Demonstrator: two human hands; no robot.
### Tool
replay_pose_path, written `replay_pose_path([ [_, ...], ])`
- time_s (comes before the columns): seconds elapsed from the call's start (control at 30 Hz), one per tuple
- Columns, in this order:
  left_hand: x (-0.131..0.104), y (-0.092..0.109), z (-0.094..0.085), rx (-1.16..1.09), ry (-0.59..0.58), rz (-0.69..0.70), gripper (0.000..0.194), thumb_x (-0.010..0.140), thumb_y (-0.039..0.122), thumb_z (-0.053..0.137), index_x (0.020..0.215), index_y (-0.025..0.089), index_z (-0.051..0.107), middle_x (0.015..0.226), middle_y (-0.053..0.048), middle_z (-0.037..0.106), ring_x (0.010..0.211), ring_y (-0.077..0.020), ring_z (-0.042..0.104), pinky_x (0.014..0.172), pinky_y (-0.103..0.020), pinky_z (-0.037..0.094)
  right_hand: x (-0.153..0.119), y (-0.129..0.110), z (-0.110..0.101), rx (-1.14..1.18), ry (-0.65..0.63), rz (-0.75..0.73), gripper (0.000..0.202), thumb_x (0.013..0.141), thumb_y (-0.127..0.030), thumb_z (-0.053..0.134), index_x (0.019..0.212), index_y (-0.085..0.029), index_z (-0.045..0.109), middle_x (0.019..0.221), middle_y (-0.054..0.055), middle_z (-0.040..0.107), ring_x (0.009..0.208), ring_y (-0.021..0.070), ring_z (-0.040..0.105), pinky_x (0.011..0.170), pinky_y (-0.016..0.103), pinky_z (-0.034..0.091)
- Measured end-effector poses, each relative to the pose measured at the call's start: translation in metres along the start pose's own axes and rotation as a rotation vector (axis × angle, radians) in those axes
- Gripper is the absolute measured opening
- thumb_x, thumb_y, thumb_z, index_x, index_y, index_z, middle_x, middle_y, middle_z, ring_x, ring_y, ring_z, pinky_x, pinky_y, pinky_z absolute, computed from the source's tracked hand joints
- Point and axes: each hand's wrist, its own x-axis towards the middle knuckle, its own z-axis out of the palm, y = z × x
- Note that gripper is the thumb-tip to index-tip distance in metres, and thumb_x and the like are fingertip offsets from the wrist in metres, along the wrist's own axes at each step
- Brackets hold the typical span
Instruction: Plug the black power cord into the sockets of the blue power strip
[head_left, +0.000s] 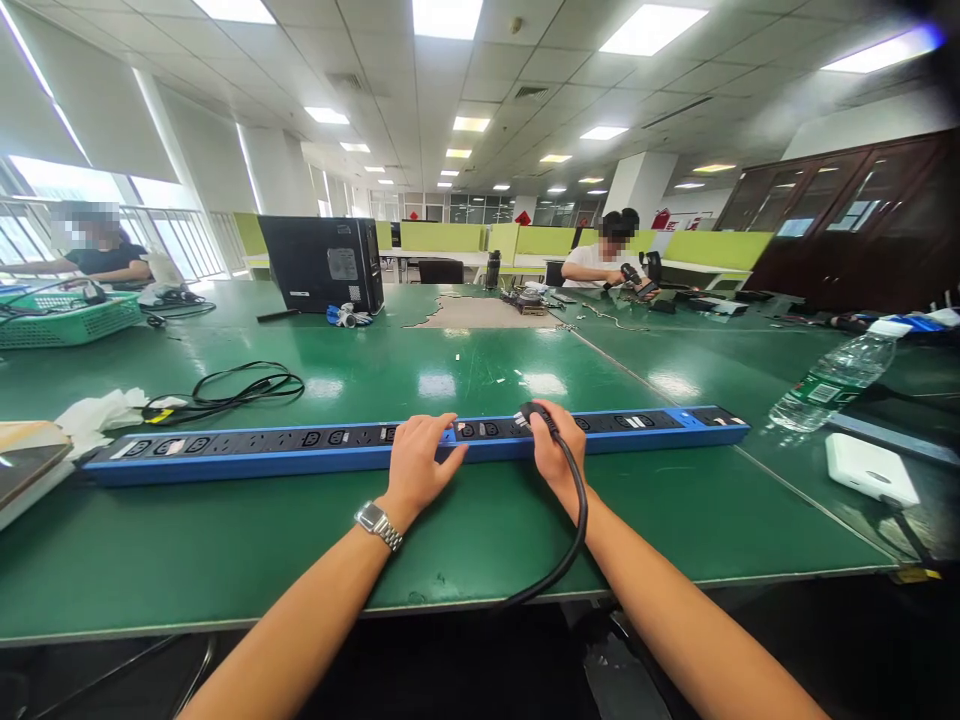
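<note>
A long blue power strip (255, 463) with black sockets lies across the green table. My left hand (421, 462) rests on its middle, thumb and fingers apart, holding nothing; a silver watch (379, 523) is on that wrist. Just right of it, my right hand (559, 450) grips a black plug (534, 410) over the strip, its metal prongs pointing left. From the plug a thick black cable (579, 510) curves down over my right wrist to the table's front edge. Whether the prongs touch the strip cannot be made out.
On the green table (337, 550), a coiled black cable (247, 385) lies behind the strip at left. A clear bottle (832, 385) and a white box (870, 468) are at right. A black computer case (319, 265) stands farther back. Two people sit across the table.
</note>
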Motion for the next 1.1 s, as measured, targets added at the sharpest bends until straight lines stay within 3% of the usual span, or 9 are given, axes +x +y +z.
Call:
replay_pose_path([
  [0.17,0.0,-0.002,0.0,-0.026,0.025,-0.038,0.031,0.087,0.027,0.063,0.117,0.021,0.059,0.099,-0.004,0.071,0.096,-0.0218,0.06,0.09,-0.038,0.043,0.004,0.01,-0.002,-0.038,-0.029,0.089,0.036,0.085,-0.044,0.049,0.103,-0.019,0.067,0.096,0.009,0.072,0.088,0.0242,0.064,0.082,0.038,0.049],
  [0.5,0.001,-0.001,-0.001,-0.008,0.011,-0.035,0.02,0.09,0.025,0.058,0.108,0.023,0.066,0.096,-0.003,0.072,0.095,-0.0217,0.06,0.087,-0.038,0.043,0.006,0.002,-0.006,-0.147,-0.127,-0.18,0.029,0.086,-0.038,0.052,0.1,-0.019,0.07,0.085,0.007,0.069,0.08,0.0223,0.06,0.079,0.037,0.047],
  [0.63,0.001,0.0,-0.002,-0.013,0.008,-0.026,0.019,0.089,0.024,0.058,0.107,0.023,0.067,0.096,-0.003,0.072,0.094,-0.0215,0.059,0.087,-0.038,0.043,0.007,0.001,-0.006,-0.097,-0.156,-0.222,0.027,0.085,-0.035,0.054,0.101,-0.021,0.07,0.096,0.008,0.068,0.09,0.0227,0.061,0.084,0.038,0.048],
  [0.73,0.001,-0.001,-0.001,-0.012,0.005,-0.033,0.02,0.089,0.024,0.059,0.108,0.023,0.066,0.096,-0.003,0.072,0.094,-0.0216,0.059,0.087,-0.038,0.043,0.008,0.002,-0.005,-0.03,-0.167,-0.195,0.026,0.083,-0.035,0.055,0.099,-0.022,0.07,0.104,0.008,0.069,0.097,0.0238,0.062,0.089,0.04,0.049],
  [0.83,0.001,-0.002,-0.001,-0.012,-0.005,-0.045,0.021,0.088,0.024,0.059,0.108,0.022,0.066,0.096,-0.003,0.072,0.094,-0.0217,0.059,0.086,-0.038,0.043,0.008,0.002,-0.005,0.002,-0.21,-0.118,0.027,0.083,-0.037,0.054,0.1,-0.023,0.069,0.1,0.006,0.073,0.093,0.0233,0.065,0.087,0.04,0.049],
  [1.1,0.0,-0.001,-0.001,-0.002,-0.053,-0.082,0.023,0.088,0.024,0.058,0.11,0.023,0.066,0.101,-0.004,0.072,0.099,-0.0224,0.06,0.088,-0.039,0.043,0.01,-0.006,-0.003,-0.136,-0.199,-0.085,0.031,0.081,-0.039,0.052,0.098,-0.022,0.071,0.087,0.007,0.072,0.083,0.0238,0.062,0.08,0.039,0.047],
])
